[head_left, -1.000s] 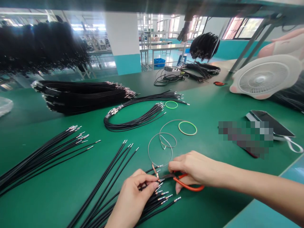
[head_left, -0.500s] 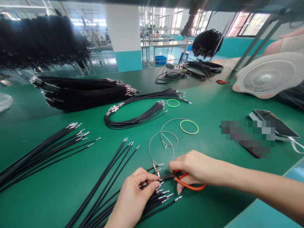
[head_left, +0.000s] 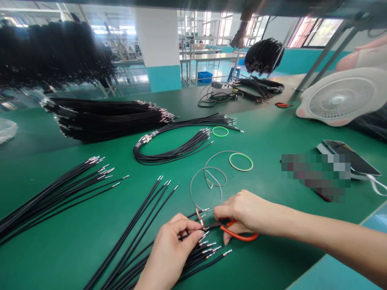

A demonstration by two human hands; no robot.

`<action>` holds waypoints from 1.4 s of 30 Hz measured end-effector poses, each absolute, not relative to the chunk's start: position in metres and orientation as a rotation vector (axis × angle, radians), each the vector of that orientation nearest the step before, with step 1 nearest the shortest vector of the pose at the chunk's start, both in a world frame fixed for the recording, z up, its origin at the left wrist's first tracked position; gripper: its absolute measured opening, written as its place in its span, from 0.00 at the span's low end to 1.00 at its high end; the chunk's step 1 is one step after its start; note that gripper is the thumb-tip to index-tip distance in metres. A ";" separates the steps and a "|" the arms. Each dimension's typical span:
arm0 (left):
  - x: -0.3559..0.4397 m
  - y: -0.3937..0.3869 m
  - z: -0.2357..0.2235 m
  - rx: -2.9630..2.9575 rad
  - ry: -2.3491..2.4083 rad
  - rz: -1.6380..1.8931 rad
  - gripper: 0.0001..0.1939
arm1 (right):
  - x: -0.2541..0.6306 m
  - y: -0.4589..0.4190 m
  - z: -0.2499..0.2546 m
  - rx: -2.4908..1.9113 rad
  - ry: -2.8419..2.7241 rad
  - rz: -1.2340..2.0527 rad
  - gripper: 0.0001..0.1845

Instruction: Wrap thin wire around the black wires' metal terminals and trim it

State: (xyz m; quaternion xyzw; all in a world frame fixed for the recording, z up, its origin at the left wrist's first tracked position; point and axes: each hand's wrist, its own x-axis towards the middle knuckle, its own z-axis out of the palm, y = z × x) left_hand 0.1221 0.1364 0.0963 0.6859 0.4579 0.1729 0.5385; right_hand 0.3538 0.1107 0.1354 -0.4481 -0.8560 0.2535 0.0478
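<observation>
My left hand (head_left: pixel 175 245) pinches a black cable near its end, thumb against the fingers. From that spot a copper-coloured strip (head_left: pixel 199 217) sticks up. My right hand (head_left: pixel 242 213) is closed around red-handled scissors (head_left: pixel 242 235), whose dark blades point left and reach the cable end and strip at my left fingertips. Whether the blades are parted cannot be made out. Below and beside my left hand lie several black cables (head_left: pixel 193 264) with silver metal tips. A thin grey wire (head_left: pixel 191 189) lies in loops just beyond my hands.
Several loose cables (head_left: pixel 136 225) and a cable bundle (head_left: pixel 60 193) lie to the left. Farther back are a curved bundle (head_left: pixel 169 158), a large cable stack (head_left: pixel 105 121) and green rings (head_left: pixel 241 162). A white fan (head_left: pixel 338 98) and a dark-topped device (head_left: pixel 353 157) stand right.
The scissors and my right hand have shifted very slightly left. My left hand keeps its pinch on the cable, and the things on the table lie as before.
</observation>
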 end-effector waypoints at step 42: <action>0.117 0.115 0.096 1.813 1.141 0.904 0.06 | 0.320 0.118 0.123 -1.358 -1.776 1.396 0.13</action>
